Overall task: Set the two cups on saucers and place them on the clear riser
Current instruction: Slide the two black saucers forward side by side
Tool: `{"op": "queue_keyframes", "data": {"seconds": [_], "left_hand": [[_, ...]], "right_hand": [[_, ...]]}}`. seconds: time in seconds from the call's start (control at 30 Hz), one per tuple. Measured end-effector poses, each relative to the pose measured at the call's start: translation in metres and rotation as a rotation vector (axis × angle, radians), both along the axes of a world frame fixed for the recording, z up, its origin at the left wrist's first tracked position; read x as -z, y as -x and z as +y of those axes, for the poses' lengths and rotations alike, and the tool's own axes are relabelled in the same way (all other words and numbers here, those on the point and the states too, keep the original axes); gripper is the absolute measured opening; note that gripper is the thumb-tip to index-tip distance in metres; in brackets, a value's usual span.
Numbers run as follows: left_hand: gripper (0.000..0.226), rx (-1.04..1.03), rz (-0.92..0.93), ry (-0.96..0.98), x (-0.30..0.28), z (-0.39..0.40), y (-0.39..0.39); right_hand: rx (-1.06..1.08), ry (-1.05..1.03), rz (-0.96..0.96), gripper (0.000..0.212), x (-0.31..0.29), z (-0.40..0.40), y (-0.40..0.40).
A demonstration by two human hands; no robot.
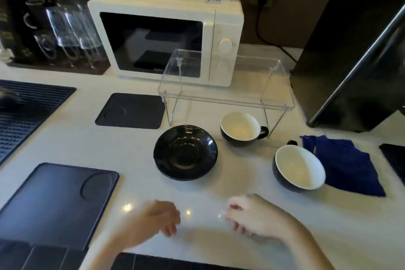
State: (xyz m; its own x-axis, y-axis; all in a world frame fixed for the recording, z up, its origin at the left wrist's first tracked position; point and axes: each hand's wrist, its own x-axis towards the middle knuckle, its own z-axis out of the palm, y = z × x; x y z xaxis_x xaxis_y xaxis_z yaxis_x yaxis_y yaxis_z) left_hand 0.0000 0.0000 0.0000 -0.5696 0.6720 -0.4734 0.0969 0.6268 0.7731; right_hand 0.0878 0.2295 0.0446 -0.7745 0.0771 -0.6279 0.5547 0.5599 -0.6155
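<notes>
Both cups (240,126) (299,167) look empty beside the black saucer (185,152); blurred hands (163,217) (252,215) loosely curled, holding nothing

Only the person's two forearms and hands show, entering from the lower edge of the view. Both arms are bare: no sleeve, cuff or glove covers them as far back as the frame reaches. The left hand (157,218) and the right hand (252,217) carry no ring, watch or band that can be made out (both are smeared by motion blur, so fine detail is lost). The fingers (237,229) look slim, and their tips are blurred.
</notes>
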Motion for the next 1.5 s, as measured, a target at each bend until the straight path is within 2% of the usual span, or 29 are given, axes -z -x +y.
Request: {"op": "queue_keyframes", "data": {"seconds": [0.03, 0.1, 0.17, 0.23, 0.3, 0.4, 0.53, 0.8, 1.07, 1.27, 1.5], "left_hand": [[0.021, -0.041, 0.001, -0.061, -0.004, 0.009, 0.02], [0.023, -0.206, 0.161, -0.117, -0.017, 0.023, 0.045], [0.025, -0.395, 0.312, -0.142, -0.021, 0.031, 0.058], [0.026, -0.493, 0.44, -0.089, -0.008, 0.035, 0.057], [0.034, -0.565, 0.437, -0.051, -0.003, 0.037, 0.067], [0.046, -0.542, 0.363, -0.055, 0.007, 0.042, 0.073], [0.045, -0.59, 0.242, -0.16, 0.009, 0.047, 0.076], [0.038, -0.656, 0.088, -0.212, 0.012, 0.049, 0.08], [0.037, -0.725, 0.036, -0.27, 0.012, 0.051, 0.073], [0.04, -0.773, 0.106, -0.286, 0.02, 0.051, 0.071], [0.037, -0.722, -0.026, -0.399, 0.006, 0.048, 0.071]], "right_hand": [[0.07, -0.006, 0.087, 0.026, 0.004, 0.002, 0.01], [0.232, -0.047, 0.259, 0.024, 0.006, 0.004, 0.027], [0.361, -0.11, 0.406, 0.02, 0.013, 0.002, 0.043], [0.493, -0.151, 0.498, 0.019, 0.023, -0.005, 0.053], [0.605, -0.139, 0.526, 0.023, 0.03, -0.01, 0.06], [0.712, -0.017, 0.526, 0.024, 0.035, -0.017, 0.069], [0.797, 0.094, 0.561, 0.02, 0.039, -0.021, 0.074], [0.77, 0.045, 0.578, 0.008, 0.04, -0.017, 0.078], [0.794, 0.206, 0.557, 0.011, 0.04, -0.008, 0.08], [0.746, 0.292, 0.524, 0.012, 0.043, 0.0, 0.081], [0.722, 0.356, 0.499, 0.014, 0.039, 0.003, 0.077]]}}
